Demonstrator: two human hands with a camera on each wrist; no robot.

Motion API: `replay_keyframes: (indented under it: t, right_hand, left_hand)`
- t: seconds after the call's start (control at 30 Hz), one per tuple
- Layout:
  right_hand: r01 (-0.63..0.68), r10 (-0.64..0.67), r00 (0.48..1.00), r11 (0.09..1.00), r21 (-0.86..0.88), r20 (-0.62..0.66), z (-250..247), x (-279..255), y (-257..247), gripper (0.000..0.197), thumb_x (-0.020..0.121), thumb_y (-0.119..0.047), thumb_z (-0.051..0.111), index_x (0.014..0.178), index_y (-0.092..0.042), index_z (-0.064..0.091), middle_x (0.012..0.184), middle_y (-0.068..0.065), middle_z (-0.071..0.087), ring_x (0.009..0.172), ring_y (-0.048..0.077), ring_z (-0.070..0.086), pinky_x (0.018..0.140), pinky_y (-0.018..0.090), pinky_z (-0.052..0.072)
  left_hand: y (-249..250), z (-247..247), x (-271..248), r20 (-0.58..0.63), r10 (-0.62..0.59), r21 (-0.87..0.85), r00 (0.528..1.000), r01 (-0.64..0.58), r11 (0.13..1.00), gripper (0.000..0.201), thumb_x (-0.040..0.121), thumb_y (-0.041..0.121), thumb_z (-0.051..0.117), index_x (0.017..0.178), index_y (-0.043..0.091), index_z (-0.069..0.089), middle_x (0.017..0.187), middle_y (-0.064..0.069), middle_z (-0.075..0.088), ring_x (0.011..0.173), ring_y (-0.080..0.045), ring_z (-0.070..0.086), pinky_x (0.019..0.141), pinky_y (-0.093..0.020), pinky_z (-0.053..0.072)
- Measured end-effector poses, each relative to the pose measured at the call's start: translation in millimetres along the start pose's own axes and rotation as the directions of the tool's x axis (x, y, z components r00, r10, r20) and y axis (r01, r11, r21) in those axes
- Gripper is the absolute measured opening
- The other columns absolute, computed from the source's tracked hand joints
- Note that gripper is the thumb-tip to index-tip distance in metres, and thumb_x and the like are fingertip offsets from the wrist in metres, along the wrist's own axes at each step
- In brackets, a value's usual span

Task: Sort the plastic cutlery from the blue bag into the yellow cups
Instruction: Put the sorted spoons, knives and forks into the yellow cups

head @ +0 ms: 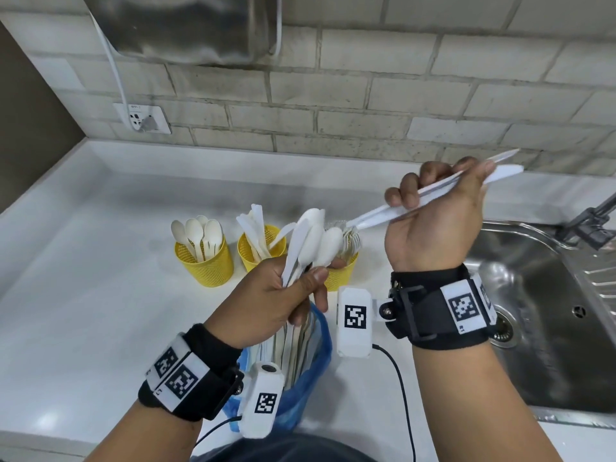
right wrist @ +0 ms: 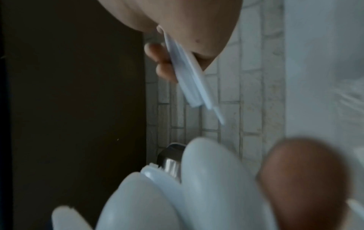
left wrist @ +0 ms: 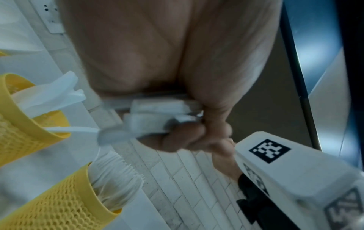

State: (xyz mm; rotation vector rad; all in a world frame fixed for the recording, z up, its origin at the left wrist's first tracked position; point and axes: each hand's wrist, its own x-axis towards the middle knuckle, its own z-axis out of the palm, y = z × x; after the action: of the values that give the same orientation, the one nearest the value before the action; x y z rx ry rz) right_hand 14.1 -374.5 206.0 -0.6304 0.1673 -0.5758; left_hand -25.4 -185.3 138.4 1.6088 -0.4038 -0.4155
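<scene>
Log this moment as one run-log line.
left hand: holds spoon bunch over blue bag | right hand: holds forks, tines toward right yellow cup | sorting unfinished

We are standing in a kitchen: a white countertop point(head: 100, 261) is running along a wall of pale brick tiles point(head: 366, 95), a stainless steel sink point(head: 550, 295) with a tap point(head: 590, 221) is sitting at our right, and a wall socket point(head: 143, 118) is holding a plug.
</scene>
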Motion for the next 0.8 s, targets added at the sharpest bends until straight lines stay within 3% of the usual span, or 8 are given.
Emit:
replay_keyframes:
  t: [0.13,0.2,0.27,0.37,0.5,0.63,0.7,0.8]
  right_hand:
    - [0.206,-0.171,0.973,0.946,-0.252,0.155,6,-14,-9,0.031,0.108,-0.045,0.037,0.094,-0.018,0.039,0.068,0.000,0.034,0.050,0.018,0.024,0.046,0.024,0.021]
    - [0.275,-0.173,0.936,0.902,-0.332,0.306,4,-20,-6,0.031,0.102,-0.047,0.048,0.097,-0.018,0.041,0.067,-0.003,0.038,0.049,0.013,0.029,0.047,0.021,0.027]
    - [0.333,-0.125,0.886,0.841,-0.426,0.447,-2,-27,1,0.036,0.094,-0.051,0.065,0.102,-0.020,0.048,0.075,0.005,0.044,0.057,0.009,0.038,0.058,0.022,0.036]
    - [0.367,-0.007,0.828,0.762,-0.533,0.560,-12,-41,11,0.021,0.093,-0.026,0.073,0.102,-0.013,0.058,0.067,0.020,0.042,0.053,0.016,0.042,0.056,0.023,0.040]
    - [0.368,0.089,0.796,0.713,-0.597,0.598,-20,-56,21,0.007,0.094,-0.006,0.071,0.098,-0.008,0.066,0.060,0.014,0.044,0.051,0.014,0.041,0.053,0.022,0.041]
    - [0.317,0.127,0.786,0.758,-0.570,0.605,-20,-58,25,0.004,0.095,-0.004,0.068,0.093,-0.007,0.067,0.070,-0.007,0.065,0.055,0.002,0.056,0.058,0.013,0.045]
    - [0.278,0.118,0.801,0.795,-0.539,0.587,-18,-56,23,0.002,0.095,-0.011,0.068,0.094,-0.010,0.066,0.071,-0.014,0.063,0.058,-0.001,0.056,0.059,0.013,0.044]
    - [0.224,0.069,0.855,0.844,-0.487,0.515,-18,-48,20,0.006,0.097,-0.018,0.066,0.095,-0.013,0.063,0.069,-0.008,0.057,0.049,0.003,0.047,0.052,0.021,0.039]
  left_hand:
    - [-5,-3,3,-0.267,0.125,0.256,0.956,-0.054,0.965,0.021,0.105,0.025,0.053,0.116,0.022,0.071,0.069,0.005,0.060,0.063,-0.005,0.054,0.063,-0.030,0.044]
    - [-4,-3,4,-0.316,0.195,0.359,0.928,-0.073,0.930,0.022,0.104,0.017,0.054,0.118,0.024,0.069,0.069,0.003,0.058,0.060,-0.004,0.050,0.059,-0.021,0.042]
    - [-4,-5,6,-0.332,0.252,0.455,0.909,-0.079,0.887,0.023,0.101,0.008,0.055,0.112,0.024,0.066,0.069,0.007,0.057,0.059,-0.007,0.050,0.058,-0.018,0.040]
    - [-9,-7,8,-0.353,0.314,0.558,0.881,-0.072,0.827,0.030,0.097,0.004,0.056,0.104,0.033,0.059,0.067,0.015,0.056,0.060,-0.008,0.052,0.059,-0.027,0.044]
    - [-9,-7,7,-0.387,0.340,0.587,0.857,-0.055,0.808,0.037,0.097,0.007,0.059,0.124,0.032,0.060,0.071,0.014,0.061,0.067,-0.009,0.061,0.063,-0.034,0.052]
    - [-7,-7,6,-0.403,0.353,0.630,0.844,-0.023,0.776,0.041,0.094,0.003,0.059,0.124,0.031,0.061,0.073,0.015,0.062,0.069,-0.005,0.061,0.063,-0.030,0.052]
    - [-7,-7,6,-0.399,0.359,0.650,0.843,-0.016,0.760,0.038,0.092,0.002,0.059,0.120,0.028,0.062,0.072,0.016,0.060,0.068,-0.004,0.059,0.062,-0.027,0.048]
    - [-6,-8,5,-0.385,0.368,0.685,0.846,-0.006,0.728,0.038,0.091,0.002,0.058,0.120,0.026,0.062,0.073,0.017,0.058,0.069,-0.005,0.058,0.062,-0.024,0.045]
